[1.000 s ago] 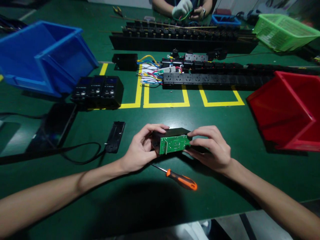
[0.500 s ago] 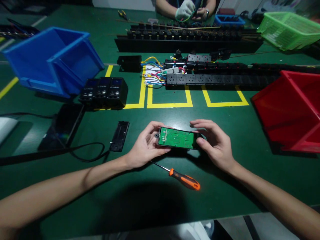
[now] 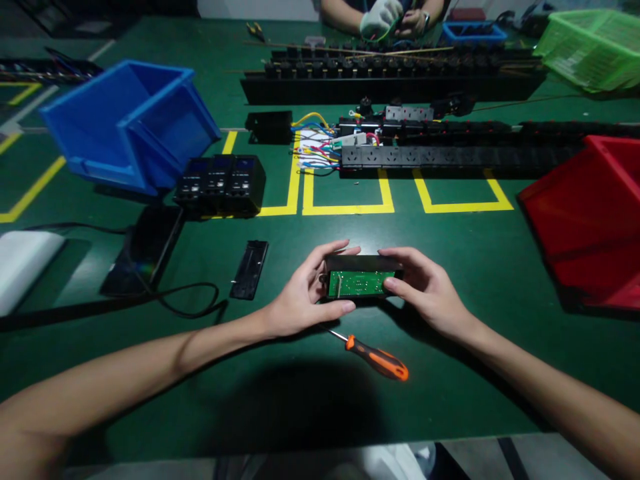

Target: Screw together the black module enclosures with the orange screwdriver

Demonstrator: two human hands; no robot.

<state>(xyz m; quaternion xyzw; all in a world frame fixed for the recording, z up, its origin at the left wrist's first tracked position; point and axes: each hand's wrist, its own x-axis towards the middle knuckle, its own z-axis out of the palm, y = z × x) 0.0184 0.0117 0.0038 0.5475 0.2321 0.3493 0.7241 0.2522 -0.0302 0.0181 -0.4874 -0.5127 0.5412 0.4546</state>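
Note:
Between my two hands is a black plastic housing (image 3: 364, 263) with a green circuit board (image 3: 361, 285) showing in its open side. My left hand (image 3: 315, 287) grips the housing's left end, thumb along the near edge. At the other end, my right hand (image 3: 425, 283) is closed round it, with the thumb at the board's right side. A screwdriver (image 3: 377, 359) with an orange and black handle lies on the table just below, its tip hidden near my left hand. To the left lies a flat black cover (image 3: 249, 270).
A blue bin (image 3: 130, 130) and several black modules (image 3: 220, 185) stand at the left, a red bin (image 3: 595, 220) at the right. Black socket strips (image 3: 425, 159) with loose coloured wires lie beyond. Across the table a co-worker's gloved hand (image 3: 381, 20) holds a wire.
The housing has tilted, so its far wall now shows above the board. My right fingers have closed in on its end. The whole view has shifted slightly.

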